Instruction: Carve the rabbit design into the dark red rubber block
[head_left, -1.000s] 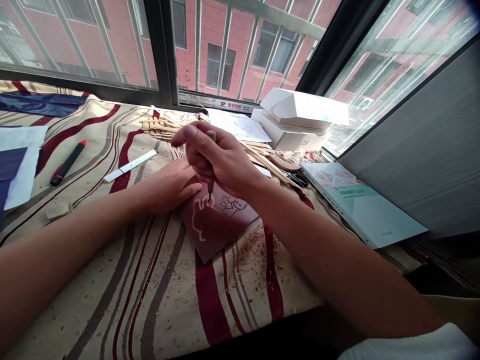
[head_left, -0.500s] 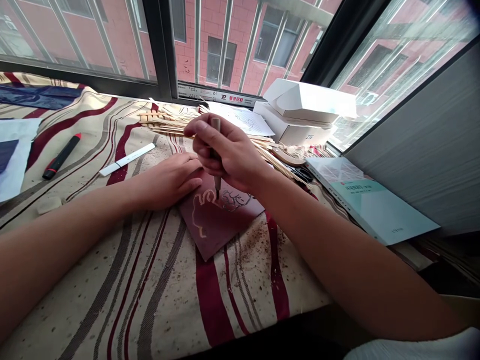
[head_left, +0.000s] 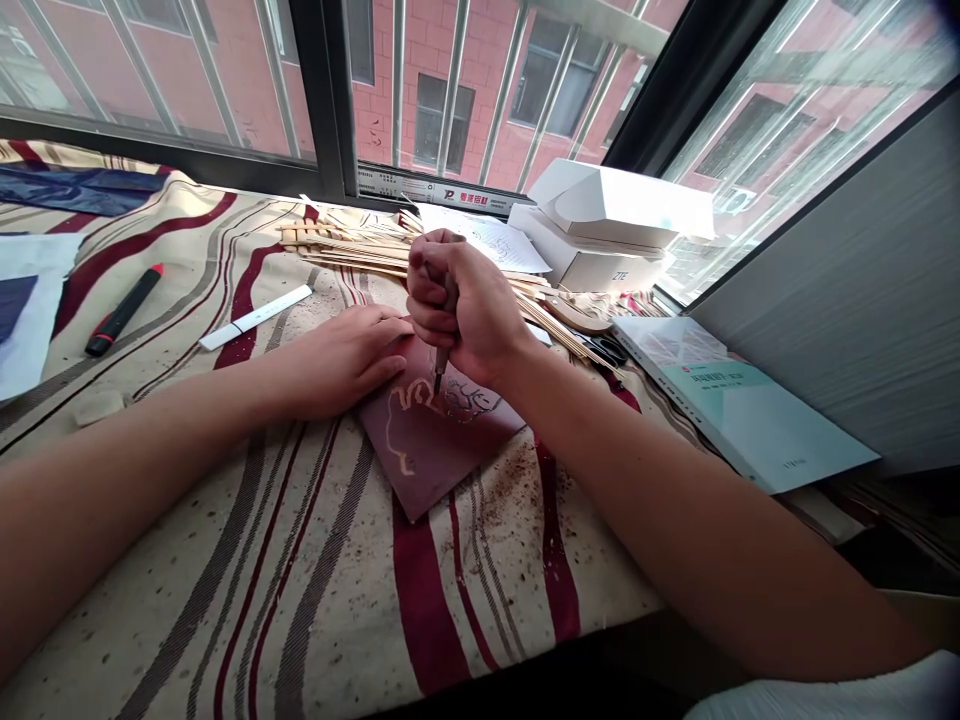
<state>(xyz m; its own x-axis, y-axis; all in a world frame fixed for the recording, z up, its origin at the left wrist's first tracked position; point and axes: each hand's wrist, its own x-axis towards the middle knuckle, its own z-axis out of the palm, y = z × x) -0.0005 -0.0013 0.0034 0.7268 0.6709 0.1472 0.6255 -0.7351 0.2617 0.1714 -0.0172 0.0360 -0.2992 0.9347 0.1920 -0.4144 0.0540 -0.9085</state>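
My right hand (head_left: 472, 310) is wrapped in a fist around a carving tool (head_left: 440, 368), which points down with a slight tilt. Its thin metal tip meets the reddish-brown carving board (head_left: 431, 465), between pale cut lines and a dark drawn pattern (head_left: 469, 398). My left hand (head_left: 349, 360) lies flat with its fingers stretched out over the board's left edge. The far part of the board is hidden by my hands. Dark crumbs of shavings (head_left: 517, 490) are scattered on the striped cloth (head_left: 337, 600) by the board's right side.
Behind my hands lie thin wooden sticks (head_left: 360, 250), a sheet with a drawing (head_left: 495, 243) and a white box (head_left: 607, 262). Scissors (head_left: 604, 348) and a pale green book (head_left: 750, 400) are at right. A black marker (head_left: 124, 312) and a white strip (head_left: 255, 318) lie at left.
My right hand has shifted slightly right and turned, with its fingers now curled more tightly about the carving tool. The tool leans more. My left hand and the board stay put.
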